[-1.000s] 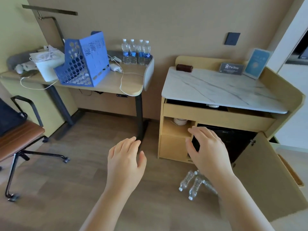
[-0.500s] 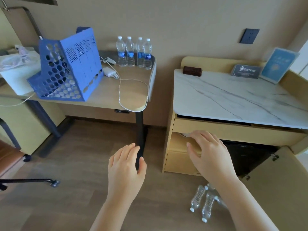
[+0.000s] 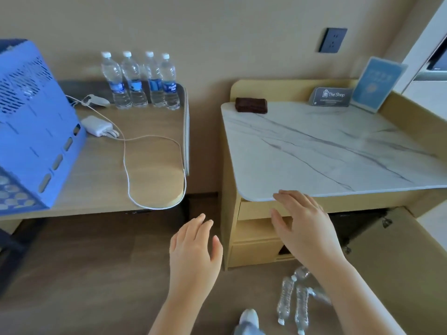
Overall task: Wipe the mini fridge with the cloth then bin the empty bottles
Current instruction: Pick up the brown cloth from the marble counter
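Rising closer to the marble-topped cabinet [image 3: 326, 151] than a moment ago, both hands come up empty with fingers spread loose. Right hand [image 3: 306, 228] hovers at the near edge, seemingly bound for the folded brown cloth [image 3: 251, 105] at the far left corner; left hand [image 3: 196, 247] hangs over the floor. Mini fridge [image 3: 355, 223] sits dark below, door open; empty bottles [image 3: 294, 296] lie near.
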A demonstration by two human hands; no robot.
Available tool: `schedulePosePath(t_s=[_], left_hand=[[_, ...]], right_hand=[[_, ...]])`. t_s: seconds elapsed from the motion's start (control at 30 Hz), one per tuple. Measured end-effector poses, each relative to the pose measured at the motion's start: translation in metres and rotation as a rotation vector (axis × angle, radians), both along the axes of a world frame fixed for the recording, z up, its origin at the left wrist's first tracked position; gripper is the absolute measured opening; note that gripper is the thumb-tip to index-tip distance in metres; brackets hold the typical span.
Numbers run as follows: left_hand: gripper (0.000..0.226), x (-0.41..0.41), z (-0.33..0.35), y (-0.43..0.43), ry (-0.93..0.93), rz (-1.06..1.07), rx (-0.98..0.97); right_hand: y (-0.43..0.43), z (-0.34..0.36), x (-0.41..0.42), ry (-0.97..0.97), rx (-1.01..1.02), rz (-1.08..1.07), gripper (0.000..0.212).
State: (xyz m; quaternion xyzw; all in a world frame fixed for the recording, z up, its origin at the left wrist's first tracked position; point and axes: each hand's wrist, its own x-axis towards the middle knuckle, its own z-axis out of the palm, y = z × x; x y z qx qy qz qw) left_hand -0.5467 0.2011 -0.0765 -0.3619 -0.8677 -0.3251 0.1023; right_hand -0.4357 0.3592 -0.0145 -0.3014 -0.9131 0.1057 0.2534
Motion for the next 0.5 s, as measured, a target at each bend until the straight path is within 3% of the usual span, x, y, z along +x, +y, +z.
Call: schedulePosePath(t_s=[0.3,0.5], left_hand=[[0.043,-0.078,0.008,0.142,0.004,-0.053,-0.043],[0.031,-0.127,0.014,0.216,0.030,-0.049,-0.050]], right_hand=[[0.137,-0.005,-0.066,-0.006,-0.021,-0.007,0.027],[0.215,-0.007,-0.121,-0.014,0.002,0.047,0.029]])
